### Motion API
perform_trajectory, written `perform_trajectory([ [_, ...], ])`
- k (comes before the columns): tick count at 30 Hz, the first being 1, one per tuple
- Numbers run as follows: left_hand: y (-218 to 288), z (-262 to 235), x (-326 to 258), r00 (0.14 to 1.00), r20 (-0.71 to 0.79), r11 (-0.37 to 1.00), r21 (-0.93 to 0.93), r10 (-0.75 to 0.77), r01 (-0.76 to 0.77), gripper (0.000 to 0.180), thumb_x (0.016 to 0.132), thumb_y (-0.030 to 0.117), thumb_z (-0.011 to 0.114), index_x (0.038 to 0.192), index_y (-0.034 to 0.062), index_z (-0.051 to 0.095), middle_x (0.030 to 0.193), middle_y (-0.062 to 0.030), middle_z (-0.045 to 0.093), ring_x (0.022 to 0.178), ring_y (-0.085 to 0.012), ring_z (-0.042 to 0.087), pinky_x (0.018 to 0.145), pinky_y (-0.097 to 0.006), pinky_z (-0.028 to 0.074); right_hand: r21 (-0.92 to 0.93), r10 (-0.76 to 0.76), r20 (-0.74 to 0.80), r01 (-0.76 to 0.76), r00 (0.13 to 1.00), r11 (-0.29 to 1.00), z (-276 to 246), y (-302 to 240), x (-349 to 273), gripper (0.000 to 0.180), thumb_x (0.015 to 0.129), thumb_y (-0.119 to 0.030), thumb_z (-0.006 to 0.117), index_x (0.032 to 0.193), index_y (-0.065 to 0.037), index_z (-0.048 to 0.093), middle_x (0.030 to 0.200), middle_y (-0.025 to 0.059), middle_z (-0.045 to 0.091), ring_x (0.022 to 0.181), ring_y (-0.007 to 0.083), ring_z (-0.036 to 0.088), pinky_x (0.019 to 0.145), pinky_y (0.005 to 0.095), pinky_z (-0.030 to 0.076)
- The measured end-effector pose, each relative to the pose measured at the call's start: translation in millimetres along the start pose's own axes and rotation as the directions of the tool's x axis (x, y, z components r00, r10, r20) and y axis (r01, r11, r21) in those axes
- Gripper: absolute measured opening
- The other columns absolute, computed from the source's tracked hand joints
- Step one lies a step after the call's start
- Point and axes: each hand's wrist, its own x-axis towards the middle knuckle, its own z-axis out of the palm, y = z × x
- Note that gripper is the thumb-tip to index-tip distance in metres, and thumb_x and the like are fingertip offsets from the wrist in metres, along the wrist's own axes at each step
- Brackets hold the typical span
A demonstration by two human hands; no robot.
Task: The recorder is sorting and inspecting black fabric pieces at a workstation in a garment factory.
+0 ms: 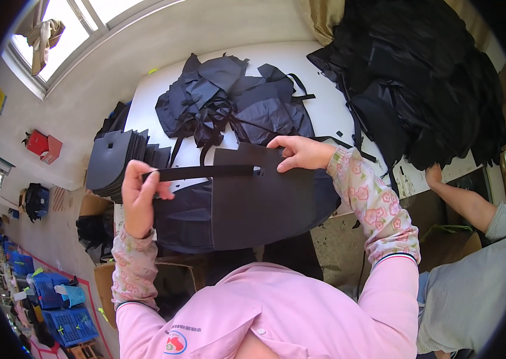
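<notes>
Holding a black strap (205, 172) taut between both hands, you keep it level across the top of a black fabric panel (265, 203). Your left hand (139, 200) is closed in a loose fist around the strap's free end, thumb pressing it down. Your right hand (301, 152) pinches the panel's upper edge beside a small slot (259, 172), fingers curled, where the strap's other end meets the fabric; the tension looks meant to keep the strap flat and straight. The panel hangs off the near edge of the white table (163, 96), over a darker piece beneath. A stack of cut panels (115, 164) sits just left, crumpled strapped pieces (229, 102) lie behind, and a big black heap (426, 78) fills the right. Another person's hand (433, 175) rests on the table edge, well right.
</notes>
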Motion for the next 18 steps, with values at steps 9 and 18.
perform_trajectory([
  [9,-71,-146,-40,0.878,-0.34,0.932,0.014,-0.336,0.362,0.008,0.096,0.015,0.057,0.094,0.0115,0.05,0.072,-0.0033,0.063,0.053,-0.0105,0.057,0.053,-0.025,0.049,-0.464,0.078,-0.201,-0.165,0.977,0.87,-19,64,-24,0.058,0.076,-0.01,0.078,0.129,-0.013,0.055,0.108,0.0146,0.066,0.103,0.0325,0.063,0.088,0.0403,0.05],
  [18,-65,16,46,0.908,0.417,0.791,0.541,0.042,-0.285,0.038,0.086,0.02,0.073,0.117,0.0026,0.061,0.117,-0.014,0.064,0.112,-0.03,0.059,0.097,-0.036,0.045,-0.687,-0.14,-0.309,-0.119,0.941,0.717,8,36,-39,0.054,0.077,-0.022,0.078,0.126,-0.016,0.057,0.099,0.0148,0.069,0.097,0.0339,0.066,0.081,0.0437,0.052],
])
